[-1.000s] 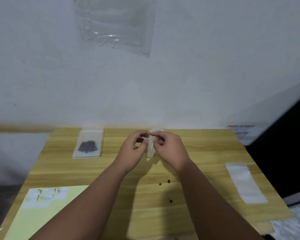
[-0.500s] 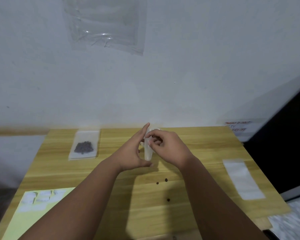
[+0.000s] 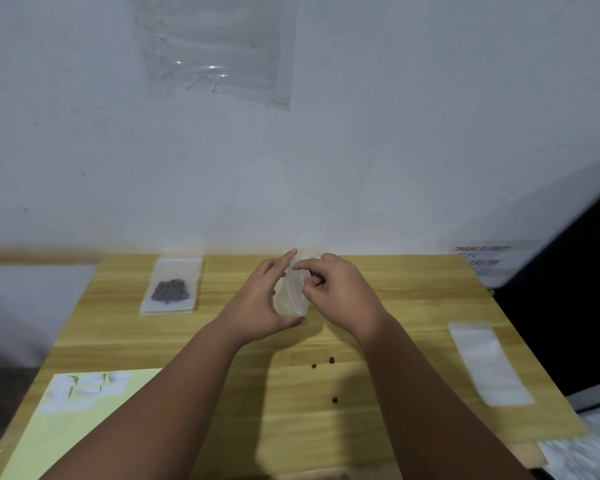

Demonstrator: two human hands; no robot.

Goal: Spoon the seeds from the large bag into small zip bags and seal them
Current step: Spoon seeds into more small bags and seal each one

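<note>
Above the middle of the surface (image 3: 413,306), the left hand (image 3: 257,306) cups an upright clear zip bag (image 3: 291,294) between its thumb below and its fingers (image 3: 284,263) behind, while the right hand (image 3: 340,296) pinches the bag's top edge with curled fingers (image 3: 307,263). Well left of the fingers the seed bag (image 3: 172,285) lies flat with a dark heap inside, and just nearer the person than the fingers lie three loose seeds (image 3: 331,360). Far right of the fingers lies a pale empty bag (image 3: 489,365), and near-left a yellow sheet (image 3: 84,438) carries small white packets (image 3: 87,386).
</note>
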